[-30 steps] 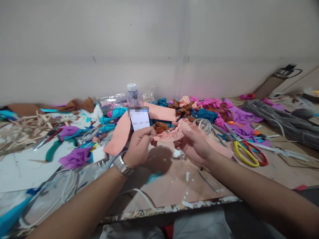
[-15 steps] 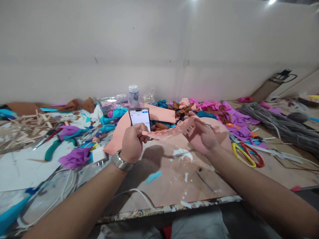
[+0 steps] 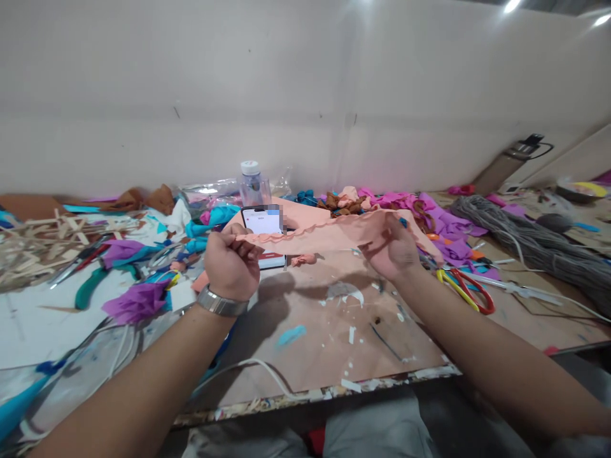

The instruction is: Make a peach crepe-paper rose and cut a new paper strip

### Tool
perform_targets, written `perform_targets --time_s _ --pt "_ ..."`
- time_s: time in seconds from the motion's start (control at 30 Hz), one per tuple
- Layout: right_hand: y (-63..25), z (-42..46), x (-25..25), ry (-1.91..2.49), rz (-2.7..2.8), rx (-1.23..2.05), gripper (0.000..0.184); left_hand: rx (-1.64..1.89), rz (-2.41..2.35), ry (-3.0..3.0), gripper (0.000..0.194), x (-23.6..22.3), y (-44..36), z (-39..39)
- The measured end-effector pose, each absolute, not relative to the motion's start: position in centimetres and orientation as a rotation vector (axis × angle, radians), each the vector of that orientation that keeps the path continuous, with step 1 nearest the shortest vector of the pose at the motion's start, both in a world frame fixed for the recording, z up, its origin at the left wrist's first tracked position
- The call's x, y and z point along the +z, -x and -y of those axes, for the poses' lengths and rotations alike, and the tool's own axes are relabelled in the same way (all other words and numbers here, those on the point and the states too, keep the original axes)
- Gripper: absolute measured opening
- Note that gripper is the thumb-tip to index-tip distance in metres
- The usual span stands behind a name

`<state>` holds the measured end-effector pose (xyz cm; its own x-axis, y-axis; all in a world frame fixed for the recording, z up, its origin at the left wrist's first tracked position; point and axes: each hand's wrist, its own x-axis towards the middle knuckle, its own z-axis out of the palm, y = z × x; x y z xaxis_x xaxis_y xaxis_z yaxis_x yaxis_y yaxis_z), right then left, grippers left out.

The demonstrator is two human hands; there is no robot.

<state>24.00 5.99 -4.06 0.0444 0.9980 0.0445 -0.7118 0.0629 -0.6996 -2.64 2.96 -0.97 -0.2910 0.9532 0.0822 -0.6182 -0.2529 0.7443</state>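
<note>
A strip of peach crepe paper (image 3: 319, 236) stretches between my two hands above the table, its upper edge wavy. My left hand (image 3: 233, 264) is closed on the strip's left end, fingers curled in. At the other end my right hand (image 3: 394, 253) grips the paper between thumb and fingers. Behind the strip, a lit phone (image 3: 262, 220) stands against a clear bottle with a white cap (image 3: 250, 168), the paper hiding part of its screen. Just below the strip lies a small crumpled peach piece (image 3: 303, 259).
Scissors with yellow and red handles (image 3: 470, 292) lie right of my right hand. Purple crepe paper (image 3: 138, 304), green-handled pliers (image 3: 90, 289) and wood sticks (image 3: 52, 235) are at left. Grey yarn (image 3: 520, 235) and a tilted flask (image 3: 508, 164) are at right. A white cable (image 3: 258, 362) crosses the front.
My hands have moved farther apart, the left one leftward. The strip is now drawn out straighter and shows more of its width. The small crumpled peach piece has come into view.
</note>
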Motion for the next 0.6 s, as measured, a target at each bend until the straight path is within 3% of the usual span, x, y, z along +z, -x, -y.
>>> perform_targets --time_s 0.17,0.4,0.6 --pt "-24.5 -6.9 -4.3 0.67 0.489 1.374 0.019 1.784 -0.716 -0.683 0.018 -1.0 2.6 -2.9" --pt "-26.0 -7.4 -5.0 0.818 0.596 1.353 0.045 1.809 -0.741 -0.635 0.027 -1.1 2.7 -3.0" --pt "-24.0 -5.8 -4.8 0.989 0.937 1.652 0.047 1.841 -0.732 -0.759 0.028 -0.9 2.1 -2.5"
